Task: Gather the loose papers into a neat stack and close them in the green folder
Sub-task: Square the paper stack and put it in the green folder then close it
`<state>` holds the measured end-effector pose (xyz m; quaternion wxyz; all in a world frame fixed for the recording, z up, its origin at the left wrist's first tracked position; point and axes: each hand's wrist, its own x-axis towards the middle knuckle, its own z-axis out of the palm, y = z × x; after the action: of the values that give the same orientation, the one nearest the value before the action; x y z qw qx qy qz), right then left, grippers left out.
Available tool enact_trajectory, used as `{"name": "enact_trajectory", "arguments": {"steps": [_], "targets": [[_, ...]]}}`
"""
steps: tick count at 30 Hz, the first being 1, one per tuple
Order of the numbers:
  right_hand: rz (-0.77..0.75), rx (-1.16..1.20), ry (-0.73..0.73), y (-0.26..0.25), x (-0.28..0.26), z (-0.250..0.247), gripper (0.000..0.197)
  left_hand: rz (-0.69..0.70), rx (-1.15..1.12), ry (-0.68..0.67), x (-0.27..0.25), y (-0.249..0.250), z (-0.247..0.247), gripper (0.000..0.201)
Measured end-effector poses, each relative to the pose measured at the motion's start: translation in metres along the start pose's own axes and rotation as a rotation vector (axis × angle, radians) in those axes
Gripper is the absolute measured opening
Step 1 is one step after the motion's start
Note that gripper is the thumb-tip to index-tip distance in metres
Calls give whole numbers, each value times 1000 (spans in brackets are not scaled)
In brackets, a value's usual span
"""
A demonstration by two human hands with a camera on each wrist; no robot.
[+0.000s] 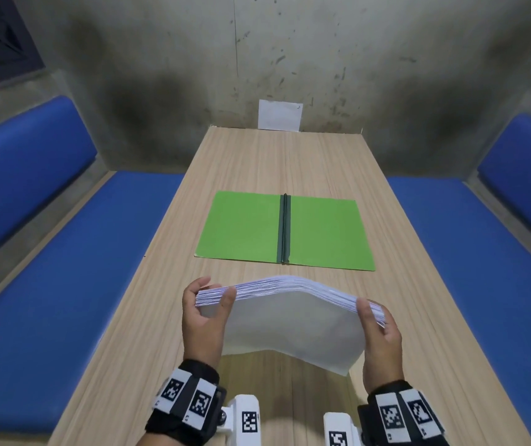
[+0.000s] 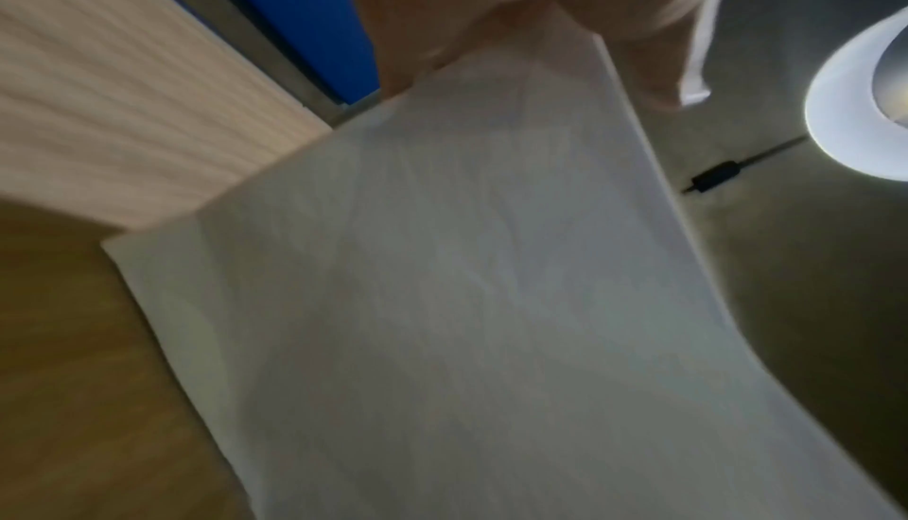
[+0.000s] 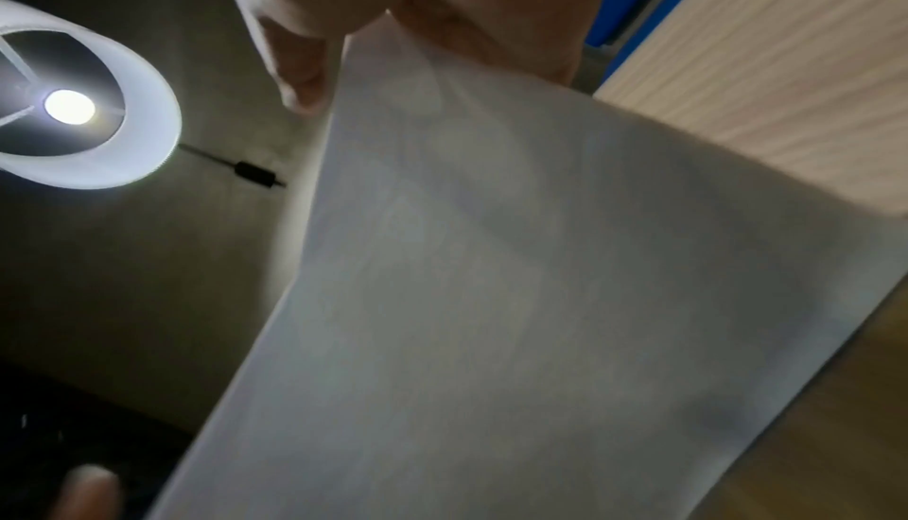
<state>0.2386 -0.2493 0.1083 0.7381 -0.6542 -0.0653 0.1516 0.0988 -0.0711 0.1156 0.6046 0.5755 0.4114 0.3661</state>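
A thick stack of white papers stands tilted on its lower edge above the near part of the wooden table, bowed upward in the middle. My left hand grips its left end, thumb on the near face. My right hand grips its right end the same way. The green folder lies open and flat just beyond the stack, its dark spine running down the middle. Both wrist views show the stack's blank near sheet with the fingers at its top.
A white sheet leans against the concrete wall at the table's far end. Blue cushioned benches flank the table on both sides. A lit ceiling lamp shows in the wrist views.
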Motion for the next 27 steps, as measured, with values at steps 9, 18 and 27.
{"name": "enact_trajectory", "arguments": {"steps": [9, 18, 27], "targets": [[93, -132, -30, 30, -4, -9, 23, 122, 236, -144, 4, -14, -6, 56], [-73, -70, -58, 4, -9, -10, 41, 171, 19, -150, -15, 4, -16, 46], [119, -312, -68, 62, 4, -23, 39, -92, 44, -189, -18, -18, -17, 35]]}}
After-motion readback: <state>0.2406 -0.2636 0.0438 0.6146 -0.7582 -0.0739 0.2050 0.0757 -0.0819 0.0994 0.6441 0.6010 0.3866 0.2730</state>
